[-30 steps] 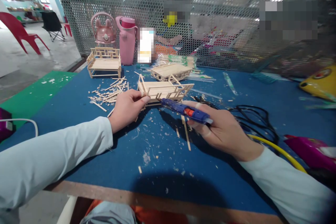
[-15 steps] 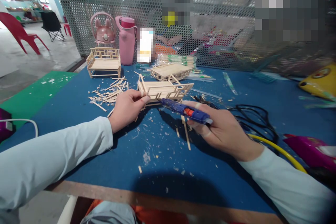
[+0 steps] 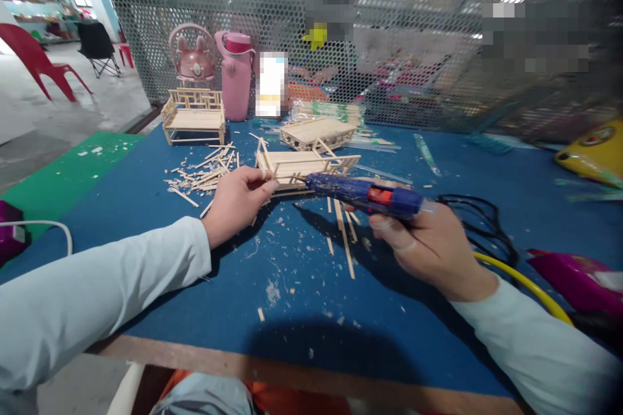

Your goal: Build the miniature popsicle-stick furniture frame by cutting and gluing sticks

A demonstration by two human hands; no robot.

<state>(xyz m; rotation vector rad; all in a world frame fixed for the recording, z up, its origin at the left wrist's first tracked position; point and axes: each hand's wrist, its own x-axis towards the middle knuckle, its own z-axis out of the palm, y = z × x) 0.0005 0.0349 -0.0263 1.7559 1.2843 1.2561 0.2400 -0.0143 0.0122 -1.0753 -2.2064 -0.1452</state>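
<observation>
My left hand (image 3: 237,200) grips the near left end of a small wooden stick bench frame (image 3: 304,167) that stands on the blue table (image 3: 302,285). My right hand (image 3: 428,246) is closed round a blue glue gun (image 3: 365,194) with an orange trigger. The gun lies almost level, its nozzle pointing left at the frame's near side. Loose wooden sticks (image 3: 343,240) lie on the table under the gun.
A finished stick bench (image 3: 193,115) stands at the back left, another frame (image 3: 317,131) behind the held one. A heap of stick offcuts (image 3: 204,172), pink bottle (image 3: 237,74), pink bunny case (image 3: 191,55), black cables (image 3: 477,220), yellow cord (image 3: 525,285). A mesh screen (image 3: 389,32) closes off the back.
My right hand has lifted and shifted right, and the glue gun has tipped from a downward slant to nearly level. The left hand and the frame have stayed put.
</observation>
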